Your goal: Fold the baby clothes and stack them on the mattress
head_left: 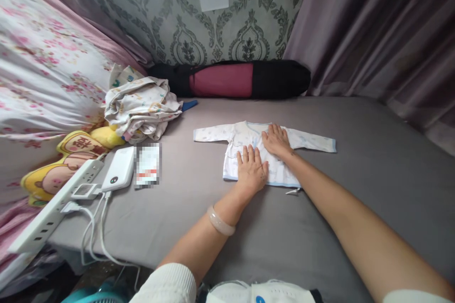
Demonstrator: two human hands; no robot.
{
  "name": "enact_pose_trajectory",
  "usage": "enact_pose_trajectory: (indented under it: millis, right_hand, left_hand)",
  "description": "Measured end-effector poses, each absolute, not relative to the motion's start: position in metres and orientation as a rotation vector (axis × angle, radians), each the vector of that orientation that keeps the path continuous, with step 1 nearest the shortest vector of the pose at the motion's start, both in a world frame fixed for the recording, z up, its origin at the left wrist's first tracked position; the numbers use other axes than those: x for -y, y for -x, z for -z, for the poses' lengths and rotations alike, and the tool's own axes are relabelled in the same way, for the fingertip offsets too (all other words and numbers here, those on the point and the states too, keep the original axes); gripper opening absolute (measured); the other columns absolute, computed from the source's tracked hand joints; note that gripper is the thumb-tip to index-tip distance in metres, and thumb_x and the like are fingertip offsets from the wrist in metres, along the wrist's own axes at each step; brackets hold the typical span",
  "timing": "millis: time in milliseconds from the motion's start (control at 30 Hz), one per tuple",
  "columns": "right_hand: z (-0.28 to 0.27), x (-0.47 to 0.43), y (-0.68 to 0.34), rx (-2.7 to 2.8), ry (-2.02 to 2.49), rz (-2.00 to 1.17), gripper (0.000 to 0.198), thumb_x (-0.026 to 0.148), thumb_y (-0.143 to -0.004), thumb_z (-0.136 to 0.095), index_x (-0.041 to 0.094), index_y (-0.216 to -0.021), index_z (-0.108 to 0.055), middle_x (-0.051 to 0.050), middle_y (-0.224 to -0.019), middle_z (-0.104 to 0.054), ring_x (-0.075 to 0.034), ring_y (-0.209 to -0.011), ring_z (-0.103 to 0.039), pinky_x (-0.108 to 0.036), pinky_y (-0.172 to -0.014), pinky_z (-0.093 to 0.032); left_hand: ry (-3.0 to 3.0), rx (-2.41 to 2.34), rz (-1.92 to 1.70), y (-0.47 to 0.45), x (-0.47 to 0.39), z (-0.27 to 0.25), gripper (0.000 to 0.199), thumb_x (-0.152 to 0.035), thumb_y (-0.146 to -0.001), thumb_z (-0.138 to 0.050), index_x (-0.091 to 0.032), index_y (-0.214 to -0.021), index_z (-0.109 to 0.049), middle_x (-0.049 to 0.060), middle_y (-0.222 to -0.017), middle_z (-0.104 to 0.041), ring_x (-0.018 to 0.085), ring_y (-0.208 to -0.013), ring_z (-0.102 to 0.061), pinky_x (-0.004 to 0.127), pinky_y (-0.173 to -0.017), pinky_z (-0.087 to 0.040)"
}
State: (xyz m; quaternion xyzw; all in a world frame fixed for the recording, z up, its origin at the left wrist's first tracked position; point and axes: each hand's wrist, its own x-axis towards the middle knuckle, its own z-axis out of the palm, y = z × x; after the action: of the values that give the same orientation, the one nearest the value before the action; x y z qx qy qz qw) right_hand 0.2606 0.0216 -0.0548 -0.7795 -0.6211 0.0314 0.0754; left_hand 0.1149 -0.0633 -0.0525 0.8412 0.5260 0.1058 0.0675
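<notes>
A small white baby shirt (232, 166) with light-blue edging and a faint pattern lies spread out on the grey bed sheet (192, 227), both sleeves stretched to the sides. My left hand (251, 168) rests flat on the lower front of the shirt, fingers extended. Higher up, near the neckline on the right, my right hand (276, 139) also lies flat on the cloth. Part of the shirt's front is hidden under both hands. From its lower hem a short white tie (293, 191) sticks out onto the sheet.
Along the wall lies a black and maroon bag (220, 79). On the left are a crumpled printed cloth (142, 104), a yellow plush cushion (53, 177), a white power bank (119, 168), a blurred packet (147, 165) and a power strip (59, 203) with cables (101, 227).
</notes>
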Motion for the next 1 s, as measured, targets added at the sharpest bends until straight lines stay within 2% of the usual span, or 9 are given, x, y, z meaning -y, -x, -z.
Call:
enact_pose_trajectory:
  millis: [133, 200, 267, 333, 400, 433, 567, 833, 1000]
  right_hand:
    - [0.056, -0.027, -0.264, 1.843, 2.332, -0.027, 0.065, 0.04, -0.098, -0.018, -0.001, -0.146, -0.032, -0.019, -0.153, -0.03, -0.028, -0.142, -0.023, -0.045, -0.116, -0.014]
    - [0.057, -0.027, -0.264, 1.844, 2.332, -0.038, 0.065, 0.041, -0.098, -0.018, 0.0, -0.146, -0.031, -0.019, -0.153, -0.029, -0.028, -0.142, -0.022, -0.044, -0.116, -0.013]
    - [0.056, -0.024, -0.264, 1.862, 2.33, -0.073, 0.066, 0.042, -0.098, -0.017, 0.001, -0.148, -0.029, -0.018, -0.155, -0.026, -0.028, -0.143, -0.02, -0.045, -0.116, -0.012]
    - [0.056, -0.016, -0.261, 1.891, 2.339, -0.13, 0.066, 0.044, -0.098, -0.015, 0.003, -0.149, -0.026, -0.018, -0.157, -0.021, -0.028, -0.145, -0.015, -0.048, -0.116, -0.01]
    - [0.055, -0.004, -0.255, 1.918, 2.35, -0.188, 0.066, 0.045, -0.098, -0.014, 0.006, -0.15, -0.024, -0.016, -0.158, -0.017, -0.028, -0.145, -0.012, -0.049, -0.116, -0.008]
    - [0.054, 0.004, -0.251, 1.929, 2.35, -0.207, 0.066, 0.045, -0.098, -0.013, 0.007, -0.151, -0.023, -0.016, -0.158, -0.016, -0.028, -0.146, -0.011, -0.05, -0.116, -0.008]
    - [0.052, 0.038, -0.233, 1.976, 2.321, -0.2, 0.065, 0.046, -0.098, -0.011, 0.01, -0.152, -0.023, -0.015, -0.159, -0.016, -0.027, -0.146, -0.011, -0.052, -0.115, -0.009]
    - [0.045, 0.085, -0.202, 2.021, 2.323, -0.165, 0.065, 0.05, -0.098, -0.016, 0.015, -0.152, -0.023, -0.015, -0.159, -0.015, -0.032, -0.145, -0.01, -0.063, -0.111, -0.009]
    - [0.042, 0.101, -0.194, 2.051, 2.283, -0.172, 0.062, 0.046, -0.098, -0.019, 0.016, -0.152, -0.024, -0.015, -0.159, -0.014, -0.034, -0.145, -0.009, -0.067, -0.109, -0.008]
  left_hand:
    - [-2.525, -1.583, -0.351, -0.116, 0.064, 0.053, 0.061, -0.042, -0.097, -0.031, -0.004, -0.144, -0.036, 0.021, -0.152, -0.032, 0.037, -0.143, -0.023, 0.057, -0.115, -0.019]
    - [-2.509, -1.589, -0.422, -0.116, 0.061, 0.049, 0.056, -0.039, -0.096, -0.035, -0.005, -0.14, -0.042, 0.021, -0.149, -0.038, 0.036, -0.14, -0.03, 0.056, -0.113, -0.023]
    - [-2.465, -1.582, -0.519, -0.112, 0.055, 0.043, 0.044, -0.032, -0.096, -0.036, -0.009, -0.127, -0.056, 0.019, -0.138, -0.052, 0.034, -0.132, -0.042, 0.051, -0.11, -0.03]
    - [-2.384, -1.534, -0.604, -0.106, 0.045, 0.038, 0.035, -0.027, -0.095, -0.036, -0.014, -0.104, -0.067, 0.013, -0.119, -0.065, 0.028, -0.119, -0.054, 0.043, -0.103, -0.038]
    - [-2.252, -1.484, -0.682, -0.098, 0.034, 0.035, 0.034, -0.026, -0.095, -0.037, -0.017, -0.089, -0.069, 0.01, -0.1, -0.071, 0.023, -0.102, -0.062, 0.035, -0.094, -0.044]
    - [-2.166, -1.491, -0.75, -0.094, 0.029, 0.035, 0.034, -0.026, -0.095, -0.036, -0.017, -0.088, -0.068, 0.01, -0.095, -0.071, 0.021, -0.096, -0.063, 0.032, -0.089, -0.046]
    - [-1.898, -1.555, -0.989, -0.082, 0.016, 0.041, 0.027, -0.026, -0.093, -0.042, -0.017, -0.096, -0.068, 0.009, -0.098, -0.071, 0.019, -0.093, -0.064, 0.029, -0.085, -0.047]
    - [-1.868, -1.552, -0.976, -0.078, 0.01, 0.049, 0.023, -0.022, -0.09, -0.048, -0.016, -0.097, -0.069, 0.009, -0.093, -0.072, 0.019, -0.092, -0.065, 0.031, -0.087, -0.048]
    - [-1.951, -1.547, -0.969, -0.08, 0.011, 0.052, 0.024, -0.02, -0.09, -0.046, -0.016, -0.098, -0.068, 0.009, -0.096, -0.071, 0.019, -0.092, -0.064, 0.032, -0.088, -0.048]
